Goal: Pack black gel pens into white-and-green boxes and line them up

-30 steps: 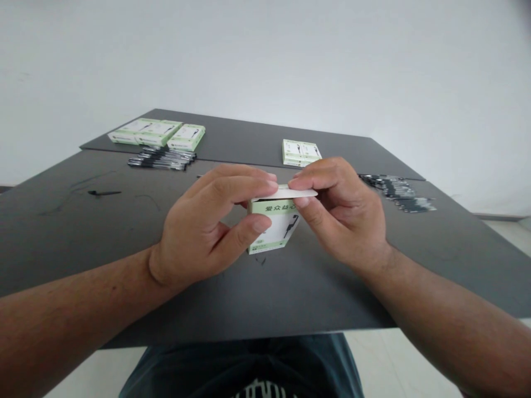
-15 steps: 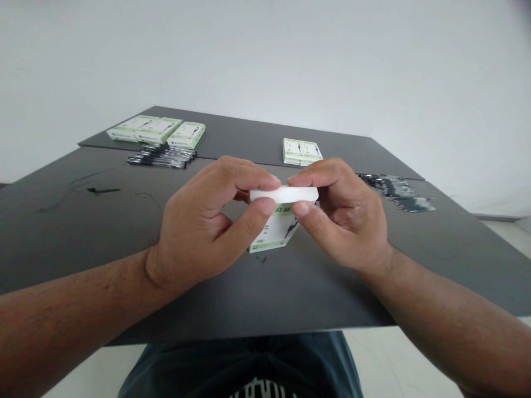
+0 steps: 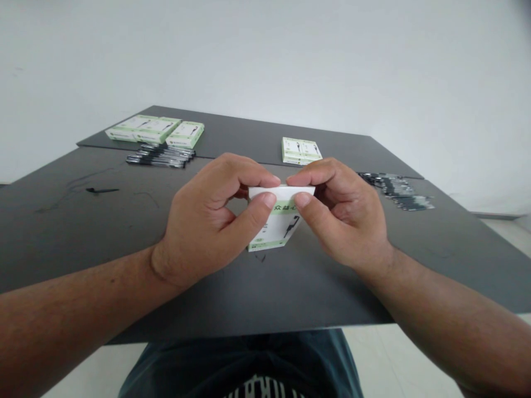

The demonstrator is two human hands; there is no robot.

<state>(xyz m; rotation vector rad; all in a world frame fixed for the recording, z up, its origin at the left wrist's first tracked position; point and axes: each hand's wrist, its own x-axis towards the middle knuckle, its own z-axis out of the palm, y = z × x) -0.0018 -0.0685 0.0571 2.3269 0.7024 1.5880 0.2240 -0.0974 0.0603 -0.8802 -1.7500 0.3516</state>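
A white and green pen box (image 3: 274, 226) with a black pen printed on its front stands upright on the dark table, close to me. My left hand (image 3: 219, 215) pinches the left part of its top end, thumb on the front face and fingers along the upper edge. On the right part, my right hand (image 3: 340, 213) grips the same end in a like way. Both thumbs lie on the white flap area above the green band. The back of the box is hidden, and so are most of the fingertips behind it.
Several similar boxes (image 3: 155, 128) lie at the far left, with a pile of black pens (image 3: 161, 156) before them. More boxes (image 3: 301, 150) lie at the back centre. Another pile of pens (image 3: 398, 190) is at the right. A small black pen-like piece (image 3: 102, 190) lies at left.
The white end flap has gone down, now flush with the top of the box. My thumbs have moved slightly up onto the front face. Both hands keep their grip.
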